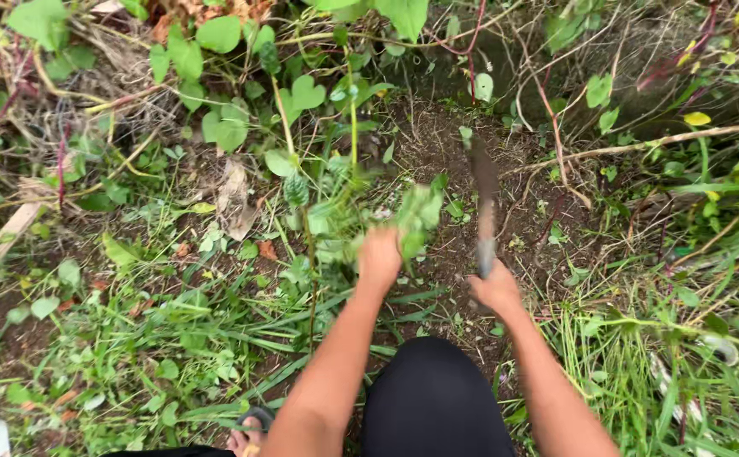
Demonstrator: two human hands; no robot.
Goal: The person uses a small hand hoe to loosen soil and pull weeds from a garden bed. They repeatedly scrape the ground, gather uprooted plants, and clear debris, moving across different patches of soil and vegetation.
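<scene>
A person is crouching over a weedy patch, the left hand (380, 258) clenching a bunch of leafy stems (361, 216) at the centre of the frame and seeming to be pulling them taut and upright, so that their bases are standing clear of the soil (437, 144). The right hand (495, 289), just right of centre, is gripping the handle of a long dark blade (483, 182), which is pointing up the frame toward the bare earth beside the stems; it is blurred, so its edge cannot be made out. The stems are thin and green, carrying soft, heart-shaped leaves. The soil is looking dark and crumbly, strewn with dry brown leaves and pale straw. Flat grass blades (217, 338) are spreading across the lower left, and wiry reddish vines (547, 110) are crossing the upper right. A sandalled foot (247, 432) is showing at the bottom edge.
</scene>
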